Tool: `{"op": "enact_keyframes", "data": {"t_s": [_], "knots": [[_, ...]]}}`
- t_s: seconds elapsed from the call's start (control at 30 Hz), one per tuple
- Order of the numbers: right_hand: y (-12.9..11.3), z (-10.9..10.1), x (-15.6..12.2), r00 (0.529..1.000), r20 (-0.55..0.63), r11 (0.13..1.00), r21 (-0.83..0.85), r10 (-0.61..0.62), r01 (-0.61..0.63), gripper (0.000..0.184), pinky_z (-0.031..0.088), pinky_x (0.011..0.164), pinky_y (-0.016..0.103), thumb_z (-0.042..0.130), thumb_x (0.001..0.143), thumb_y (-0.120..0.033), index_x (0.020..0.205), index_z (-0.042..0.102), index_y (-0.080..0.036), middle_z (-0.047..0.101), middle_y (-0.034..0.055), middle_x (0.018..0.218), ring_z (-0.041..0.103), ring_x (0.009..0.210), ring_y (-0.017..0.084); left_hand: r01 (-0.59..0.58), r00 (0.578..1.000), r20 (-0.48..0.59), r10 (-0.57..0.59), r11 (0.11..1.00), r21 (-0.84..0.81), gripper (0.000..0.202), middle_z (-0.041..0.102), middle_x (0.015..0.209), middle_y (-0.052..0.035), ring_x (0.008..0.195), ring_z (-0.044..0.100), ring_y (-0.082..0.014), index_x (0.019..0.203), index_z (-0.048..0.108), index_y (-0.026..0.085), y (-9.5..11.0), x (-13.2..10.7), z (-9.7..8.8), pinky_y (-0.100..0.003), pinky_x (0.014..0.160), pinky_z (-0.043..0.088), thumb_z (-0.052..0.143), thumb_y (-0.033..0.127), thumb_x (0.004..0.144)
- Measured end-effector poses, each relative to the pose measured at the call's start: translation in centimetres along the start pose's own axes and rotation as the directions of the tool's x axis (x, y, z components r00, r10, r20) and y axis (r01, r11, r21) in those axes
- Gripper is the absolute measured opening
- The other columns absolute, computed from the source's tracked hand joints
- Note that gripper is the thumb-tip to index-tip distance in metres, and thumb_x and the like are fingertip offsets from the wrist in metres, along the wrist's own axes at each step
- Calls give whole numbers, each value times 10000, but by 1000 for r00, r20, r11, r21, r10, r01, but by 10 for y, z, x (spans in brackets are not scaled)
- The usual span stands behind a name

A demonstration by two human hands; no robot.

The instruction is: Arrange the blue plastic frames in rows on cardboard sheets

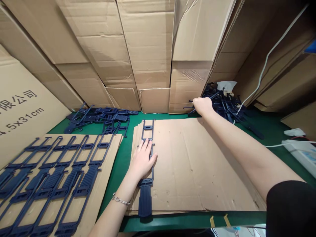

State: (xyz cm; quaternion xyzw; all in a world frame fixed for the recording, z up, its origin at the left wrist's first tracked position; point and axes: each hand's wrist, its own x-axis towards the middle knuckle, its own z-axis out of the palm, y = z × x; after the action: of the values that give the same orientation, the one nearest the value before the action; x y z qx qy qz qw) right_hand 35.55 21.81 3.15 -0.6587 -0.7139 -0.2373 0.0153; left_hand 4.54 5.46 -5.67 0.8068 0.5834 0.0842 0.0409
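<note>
My left hand (142,158) lies flat, fingers stretched out, over a dark blue plastic frame part (145,200) with a ribbed end. That part lies lengthwise along the left side of a stack of cardboard sheets (197,164); its middle is partly hidden by the hand. At the back right, my right hand (203,106) is closed around a dark blue plastic part (189,107), whose thin prongs stick out to the left of the fist. Beside it sprawls a tangled pile of dark blue parts (225,107).
Rows of similar parts cover another cardboard sheet (116,148) at left. A second loose pile (108,118) lies behind it. Tall cardboard walls (150,49) close off the back. A white cable (264,70) hangs at right above the green table (123,174).
</note>
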Motion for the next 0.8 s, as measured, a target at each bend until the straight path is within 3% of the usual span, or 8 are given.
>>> {"op": "enact_keyframes", "data": {"t_s": [0.2, 0.3, 0.37, 0.43, 0.5, 0.53, 0.67, 0.8], "knots": [[16, -40, -7, 968, -195, 987, 61, 158, -149, 432, 339, 624, 303, 250, 936, -333, 921, 578, -51, 617, 195, 871, 593, 792, 255, 6, 1000, -6, -6, 1000, -30, 594, 269, 1420, -111, 1309, 204, -286, 1354, 318, 86, -1, -1, 1, -456, 1038, 260, 331, 427, 869], [16, -65, -25, 909, -314, 951, 229, 273, -207, 533, 340, 629, 296, 201, 934, -447, 877, 569, -66, 599, 159, 808, 569, 755, 228, 19, 1000, -1, -19, 999, -48, 593, 262, 1423, -106, 1309, 205, -291, 1357, 318, 102, -2, 0, 2, -466, 1036, 258, 329, 439, 869], [6, -75, -37, 880, -318, 895, 389, 352, -218, 535, 338, 632, 285, 205, 923, -485, 798, 558, -102, 576, 108, 740, 548, 729, 200, 26, 1000, 0, -26, 998, -50, 597, 249, 1427, -106, 1307, 211, -295, 1361, 314, 116, -2, 0, 3, -468, 1036, 254, 336, 449, 867], [-13, -73, -47, 905, -176, 774, 595, 388, -216, 492, 334, 617, 262, 249, 910, -487, 693, 520, -139, 534, 54, 651, 522, 676, 167, 25, 1000, 0, -25, 999, -46, 595, 249, 1428, -106, 1307, 212, -291, 1365, 307, 120, -2, -1, 2, -463, 1039, 251, 337, 446, 868], [-39, -58, -55, 955, 80, 600, 762, 287, -244, 455, 332, 574, 236, 292, 896, -464, 617, 478, -157, 493, 16, 568, 493, 595, 135, 20, 1000, 4, -20, 999, -43, 590, 254, 1427, -107, 1309, 207, -287, 1364, 308, 116, -2, 0, 0, -457, 1044, 245, 331, 440, 870], [-52, -46, -59, 962, 176, 553, 790, 207, -264, 451, 333, 541, 224, 305, 889, -456, 592, 468, -160, 478, 3, 523, 478, 538, 122, 19, 1000, 10, -18, 999, -42, 590, 252, 1427, -107, 1310, 204, -287, 1363, 309, 112, -1, 0, 0, -455, 1045, 242, 327, 438, 871], [-88, 0, -72, 938, 346, 513, 802, 15, -304, 437, 353, 470, 207, 337, 884, -397, 568, 509, -148, 476, -8, 436, 427, 392, 94, 25, 999, 34, -23, 999, -42, 596, 229, 1436, -102, 1311, 196, -292, 1368, 297, 110, 0, 0, -3, -459, 1048, 235, 316, 442, 874], [-86, 8, -78, 925, 375, 567, 775, -55, -280, 332, 414, 553, 237, 392, 856, -329, 742, 628, -126, 600, 62, 580, 551, 535, 149, 33, 999, 35, -31, 998, -49, 593, 225, 1438, -92, 1315, 185, -289, 1369, 295, 115, 0, 0, -2, -463, 1046, 236, 313, 441, 875]]}}
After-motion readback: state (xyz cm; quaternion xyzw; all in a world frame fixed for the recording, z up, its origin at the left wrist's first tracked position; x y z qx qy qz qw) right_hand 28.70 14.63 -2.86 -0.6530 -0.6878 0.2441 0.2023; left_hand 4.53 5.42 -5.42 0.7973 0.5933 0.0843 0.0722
